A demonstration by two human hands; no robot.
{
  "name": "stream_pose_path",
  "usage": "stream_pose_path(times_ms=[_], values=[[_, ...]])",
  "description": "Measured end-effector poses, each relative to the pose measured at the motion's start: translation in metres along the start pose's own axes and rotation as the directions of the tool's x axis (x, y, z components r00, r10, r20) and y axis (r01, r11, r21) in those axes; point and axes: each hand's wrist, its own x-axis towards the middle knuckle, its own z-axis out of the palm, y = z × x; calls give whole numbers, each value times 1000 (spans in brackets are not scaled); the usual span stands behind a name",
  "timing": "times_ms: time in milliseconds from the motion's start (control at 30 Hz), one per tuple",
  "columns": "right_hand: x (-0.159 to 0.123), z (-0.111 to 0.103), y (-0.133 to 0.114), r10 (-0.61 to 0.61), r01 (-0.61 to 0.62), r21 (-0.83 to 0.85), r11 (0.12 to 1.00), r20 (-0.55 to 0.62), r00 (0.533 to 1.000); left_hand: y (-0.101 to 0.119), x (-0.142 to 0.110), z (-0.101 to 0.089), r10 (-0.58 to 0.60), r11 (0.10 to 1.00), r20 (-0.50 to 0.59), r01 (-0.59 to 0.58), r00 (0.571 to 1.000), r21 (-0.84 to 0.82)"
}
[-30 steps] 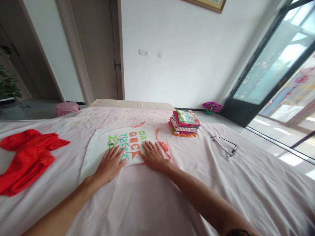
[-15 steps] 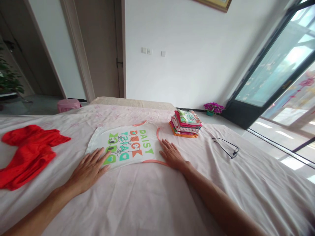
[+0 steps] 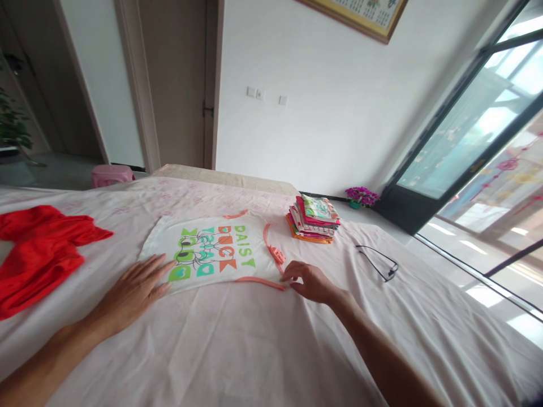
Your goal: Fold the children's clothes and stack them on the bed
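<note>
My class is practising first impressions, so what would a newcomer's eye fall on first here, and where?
Probably the vivid red cloth, crumpled at the far left of the pale cover. Next might come the printed white shirt, spread flat between the left hand and the right hand. Beyond the right hand sits a colourful pile of folded clothes, with glasses to its right.

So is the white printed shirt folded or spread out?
Spread out: the white shirt lies flat on the pale sheet, its colourful lettering exposed.
</note>
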Motion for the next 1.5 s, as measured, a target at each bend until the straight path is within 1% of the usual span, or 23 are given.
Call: stream_pose_path(times_ms=[100,233,400,533,667,733,800,867,933,967,1033,1100,1167,1233,1333,1400,1500], values=[[-4,2,-9,-25,28,-155,987,19,999,0,0,1,-3,1000,-2,3,1000,4],[3,4,-17,-37,48,-259,965,47,998,0,0,2,-13,1000,-10,13,1000,-7],[23,-6,-22,34,-5,-290,957,95,995,0,0,3,-25,999,-38,23,999,-37],[51,-12,-28,43,-3,-304,953,125,991,1,0,1,-21,999,-32,20,999,-33],[77,0,-28,29,8,-310,951,114,993,3,0,-2,-16,1000,-23,16,1000,-19],[83,9,-25,45,-17,-324,946,76,996,5,0,-4,-24,1000,-22,24,999,-18],[83,16,-22,62,-59,-326,943,0,998,7,0,-5,-38,999,-20,38,999,-23],[77,20,-19,63,-89,-310,947,-92,994,7,1,-7,-45,999,-6,45,999,-26],[67,20,-17,40,-81,-289,954,-145,989,7,1,-7,-46,999,4,46,999,-29],[61,19,-16,11,-54,-284,957,-149,989,7,1,-7,-45,998,2,45,999,-34],[50,18,-17,-78,43,-285,958,-111,991,6,1,-6,-40,998,-10,40,999,-45],[42,19,-19,-175,159,-282,946,-35,984,5,0,-4,-35,998,-17,34,999,-47],[38,21,-22,-234,233,-262,936,28,972,5,0,-2,-32,999,-15,31,999,-42],[38,24,-24,-247,253,-247,935,53,967,4,0,0,-30,998,-12,30,999,-49],[41,26,-23,-246,248,-267,931,43,968,2,1,-2,-31,995,3,31,1000,-96],[42,27,-21,-256,255,-292,922,35,966,2,2,-11,-29,989,25,33,999,-143],[42,29,-17,-272,267,-317,910,31,962,3,3,-35,9,976,85,10,996,-215]])
